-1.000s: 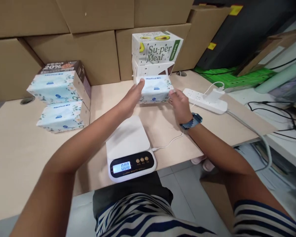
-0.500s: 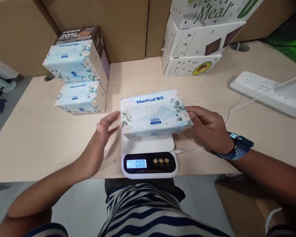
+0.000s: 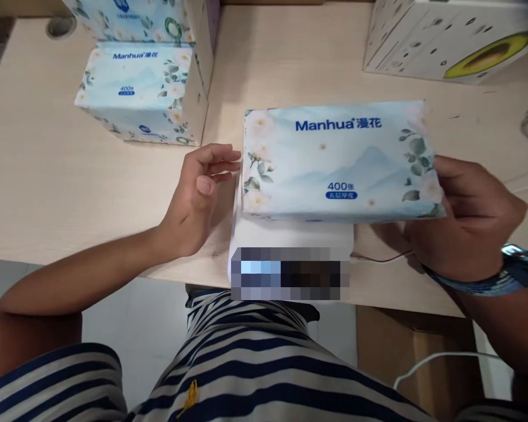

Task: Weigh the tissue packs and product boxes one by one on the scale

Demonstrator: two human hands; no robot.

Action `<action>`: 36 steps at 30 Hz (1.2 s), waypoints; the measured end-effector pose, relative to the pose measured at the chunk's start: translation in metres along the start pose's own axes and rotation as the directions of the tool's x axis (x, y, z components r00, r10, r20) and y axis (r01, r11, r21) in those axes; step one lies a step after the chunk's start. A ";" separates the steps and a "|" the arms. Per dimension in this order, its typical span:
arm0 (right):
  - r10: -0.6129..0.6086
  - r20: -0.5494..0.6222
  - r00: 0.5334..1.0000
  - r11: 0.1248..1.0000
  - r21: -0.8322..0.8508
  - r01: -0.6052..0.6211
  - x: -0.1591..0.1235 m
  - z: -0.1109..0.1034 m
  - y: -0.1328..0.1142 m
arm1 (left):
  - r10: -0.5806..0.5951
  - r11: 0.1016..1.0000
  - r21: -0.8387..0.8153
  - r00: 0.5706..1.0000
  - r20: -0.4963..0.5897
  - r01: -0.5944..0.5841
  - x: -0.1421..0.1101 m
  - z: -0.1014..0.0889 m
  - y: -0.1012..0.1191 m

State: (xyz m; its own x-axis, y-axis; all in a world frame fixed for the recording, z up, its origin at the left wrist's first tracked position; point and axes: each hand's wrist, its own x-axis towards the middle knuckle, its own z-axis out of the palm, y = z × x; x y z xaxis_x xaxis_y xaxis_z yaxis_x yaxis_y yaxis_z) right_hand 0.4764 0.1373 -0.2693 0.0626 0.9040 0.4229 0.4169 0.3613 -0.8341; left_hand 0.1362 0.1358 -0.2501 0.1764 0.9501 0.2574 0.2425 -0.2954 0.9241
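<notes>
A pale blue pack of tissues (image 3: 330,158), printed with flowers and the word Manhua, is up in front of me above the white digital kitchen scale (image 3: 286,232). My right hand (image 3: 475,214) grips the pack by its right end; some of those fingers are hidden behind it. Beside the left end is my left hand (image 3: 193,202), fingers apart and holding nothing, their tips very near the pack. The scale stands at the table's front edge, and its display panel is blurred into blocks, so no reading shows.
Two more Manhua tissue packs (image 3: 136,79) are at the back left, one partly out of view. A white box with an avocado picture (image 3: 418,44) stands back right. A cable (image 3: 381,258) runs right from the scale. The wooden table (image 3: 39,158) has a cable hole (image 3: 60,28).
The pack has come up nearer to me and rightward of the scale, held in my right hand. My left hand stays open by its left end. The view has tilted down.
</notes>
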 end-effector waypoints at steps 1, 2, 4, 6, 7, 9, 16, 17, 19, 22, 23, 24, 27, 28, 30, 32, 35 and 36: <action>-0.023 0.007 1.000 1.000 0.002 0.023 0.000 0.000 -0.002 | 0.015 1.000 0.000 1.000 -0.007 -0.015 0.000 0.001 0.000; -0.060 0.014 0.998 0.998 0.002 0.060 0.000 0.000 -0.004 | 0.022 1.000 -0.002 1.000 -0.010 -0.022 0.000 0.002 0.000; -0.112 0.033 0.993 0.994 0.005 0.112 0.002 -0.001 -0.008 | 0.042 0.999 -0.014 0.999 -0.015 -0.043 0.001 0.003 0.001; -0.106 0.042 0.993 0.994 0.003 0.106 0.002 -0.002 -0.009 | 0.046 0.999 -0.025 0.999 -0.022 -0.047 0.002 0.004 0.000; -0.095 0.040 0.995 0.995 -0.001 0.095 0.002 -0.002 -0.009 | 0.045 0.999 -0.019 0.999 -0.023 -0.045 0.003 0.003 -0.001; -0.071 0.040 0.997 0.997 -0.011 0.072 0.001 -0.003 -0.008 | 0.060 0.998 0.000 0.998 -0.023 -0.060 0.004 0.002 -0.003; -0.063 0.034 0.997 0.995 -0.076 0.066 0.000 -0.005 -0.006 | 0.103 0.995 0.006 0.995 -0.010 -0.103 0.005 0.001 -0.002; -0.083 0.036 0.996 0.993 -0.086 0.086 0.001 -0.005 -0.005 | 0.119 0.993 0.012 0.993 -0.012 -0.119 0.006 0.001 -0.002; -0.133 0.043 0.990 0.985 -0.104 0.137 0.004 -0.006 -0.002 | 0.142 0.990 0.005 0.990 -0.002 -0.142 0.007 -0.002 -0.006; -0.182 0.061 0.981 0.971 -0.149 0.189 0.007 -0.007 0.002 | 0.294 0.956 -0.040 0.950 0.102 -0.291 0.013 -0.008 -0.019; -0.187 0.063 0.980 0.968 -0.159 0.195 0.008 -0.008 0.004 | 0.354 0.935 -0.058 0.926 0.134 -0.350 0.016 -0.011 -0.025; -0.192 0.062 0.980 0.965 -0.169 0.200 0.008 -0.008 0.005 | 0.408 0.913 -0.076 0.900 0.156 -0.401 0.017 -0.013 -0.030; -0.194 0.062 0.979 0.960 -0.195 0.202 0.009 -0.009 0.005 | 0.429 0.903 -0.098 0.893 0.137 -0.419 0.021 -0.017 -0.042; -0.189 0.068 0.980 0.959 -0.200 0.199 0.009 -0.009 0.005 | 0.422 0.906 -0.101 0.899 0.118 -0.412 0.021 -0.018 -0.044; -0.180 0.082 0.980 0.962 -0.194 0.192 0.009 -0.009 0.003 | 0.399 0.915 -0.104 0.912 0.097 -0.390 0.020 -0.018 -0.046; -0.177 0.082 0.981 0.967 -0.169 0.189 0.010 -0.009 0.002 | 0.384 0.922 -0.091 0.919 0.090 -0.376 0.019 -0.019 -0.046; -0.169 0.069 0.983 0.976 -0.130 0.177 0.009 -0.009 0.003 | 0.379 0.925 -0.066 0.920 0.095 -0.374 0.018 -0.020 -0.045; -0.165 0.065 0.984 0.978 -0.122 0.172 0.009 -0.008 0.003 | 0.370 0.929 -0.064 0.925 0.089 -0.365 0.017 -0.020 -0.044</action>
State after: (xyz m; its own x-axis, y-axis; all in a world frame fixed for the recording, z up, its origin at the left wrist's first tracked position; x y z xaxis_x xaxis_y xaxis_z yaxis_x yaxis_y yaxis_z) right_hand 0.4857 0.1448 -0.2649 -0.0658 0.8451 0.5306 0.5289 0.4805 -0.6996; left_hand 0.1093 0.1673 -0.2804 0.3379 0.7605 0.5545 0.1000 -0.6148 0.7823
